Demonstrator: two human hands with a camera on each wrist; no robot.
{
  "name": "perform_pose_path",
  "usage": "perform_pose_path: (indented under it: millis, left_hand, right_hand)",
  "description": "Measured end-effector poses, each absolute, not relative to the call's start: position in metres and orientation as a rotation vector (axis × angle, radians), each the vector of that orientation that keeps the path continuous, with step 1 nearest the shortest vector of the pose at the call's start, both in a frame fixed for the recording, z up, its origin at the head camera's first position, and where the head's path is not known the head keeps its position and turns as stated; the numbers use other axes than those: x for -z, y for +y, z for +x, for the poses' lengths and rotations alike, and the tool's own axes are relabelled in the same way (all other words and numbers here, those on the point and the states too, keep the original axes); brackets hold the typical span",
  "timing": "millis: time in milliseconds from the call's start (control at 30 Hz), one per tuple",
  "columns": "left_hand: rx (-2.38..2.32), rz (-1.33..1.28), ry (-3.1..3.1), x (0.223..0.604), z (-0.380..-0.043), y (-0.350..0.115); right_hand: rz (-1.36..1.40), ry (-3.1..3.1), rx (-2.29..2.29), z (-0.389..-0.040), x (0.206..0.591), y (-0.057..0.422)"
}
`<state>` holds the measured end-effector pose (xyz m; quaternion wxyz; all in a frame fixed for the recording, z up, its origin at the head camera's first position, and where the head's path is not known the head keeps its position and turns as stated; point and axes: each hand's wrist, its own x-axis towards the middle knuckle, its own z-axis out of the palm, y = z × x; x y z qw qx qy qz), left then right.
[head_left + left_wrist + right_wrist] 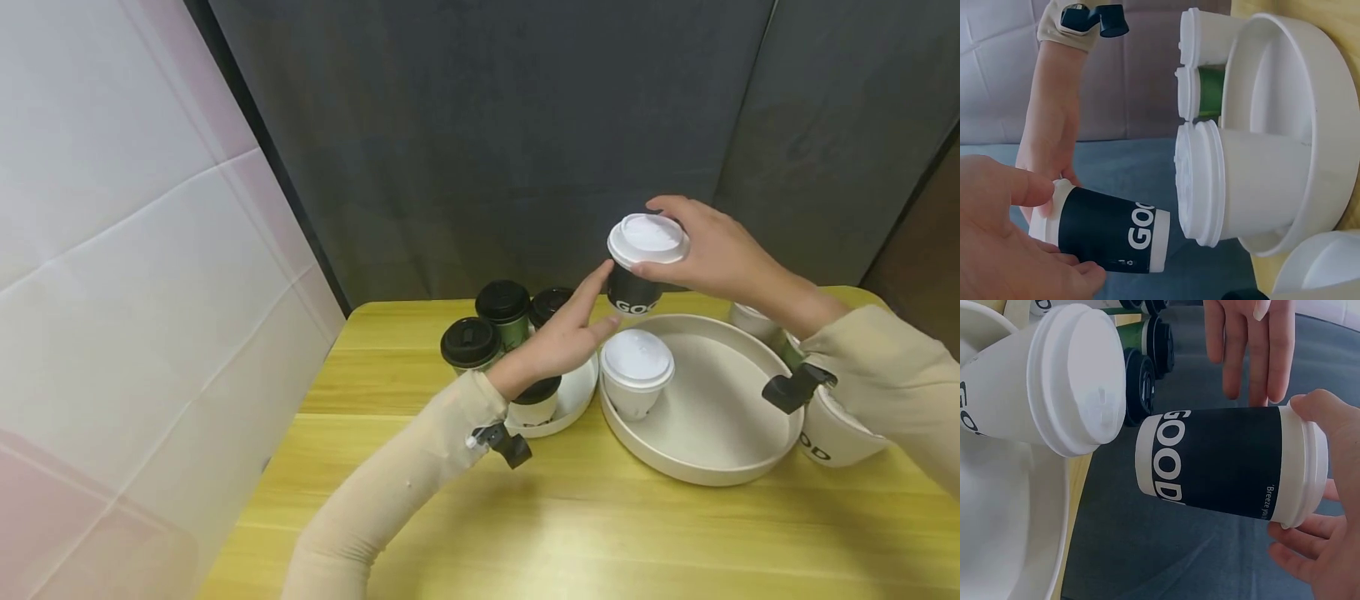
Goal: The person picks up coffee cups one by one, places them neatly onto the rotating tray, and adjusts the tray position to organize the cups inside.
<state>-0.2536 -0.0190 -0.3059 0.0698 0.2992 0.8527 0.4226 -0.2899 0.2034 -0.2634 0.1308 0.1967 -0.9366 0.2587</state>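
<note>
My right hand (712, 250) grips a black paper cup (633, 287) with a white lid, up by the lid, above the tray's far edge. White "GOOD" lettering shows on the cup's dark sleeve (1216, 462) in the right wrist view. Close to its left side is my left hand (566, 333), fingers straight; whether they touch the cup I cannot tell. Below stands a white lidded cup (637, 375), upright inside the left edge of a round cream tray (705, 471).
Several black-lidded cups (471, 343) stand on a white plate (581, 396) at left. Right of the tray are more white cups (836, 433), partly hidden by my right arm. A dark panel (487, 150) rises behind the yellow wooden table (570, 533).
</note>
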Motion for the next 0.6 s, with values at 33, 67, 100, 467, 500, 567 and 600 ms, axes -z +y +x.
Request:
perform_pose_path:
  millis: [33,67,100,467,500,567,600]
  left_hand:
    - [-1.273,0.904,2.565,0.306,-0.252,-0.019]
    - [-1.276,0.905,2.566,0.306,-0.251,-0.018]
    - [-1.280,0.910,2.564,0.305,-0.249,-0.018]
    - [-1.257,1.064,2.553,0.298,-0.227,-0.012]
    - [-1.256,1.086,2.546,0.298,-0.224,-0.011]
    - [-1.254,1.121,2.530,0.298,-0.219,-0.010]
    - [-1.249,1.133,2.523,0.298,-0.216,-0.009]
  right_hand:
    - [0.569,-2.720,-0.750,-0.288,0.263,0.204]
    - [0.567,-2.719,-0.749,-0.285,0.262,0.205]
    - [0.566,-2.716,-0.749,-0.283,0.261,0.206]
    - [0.553,-2.642,-0.697,-0.246,0.248,0.219]
    - [0.548,-2.641,-0.694,-0.242,0.247,0.221]
    - [0.533,-2.648,-0.695,-0.234,0.246,0.225]
    - [0.522,-2.652,-0.693,-0.229,0.246,0.227]
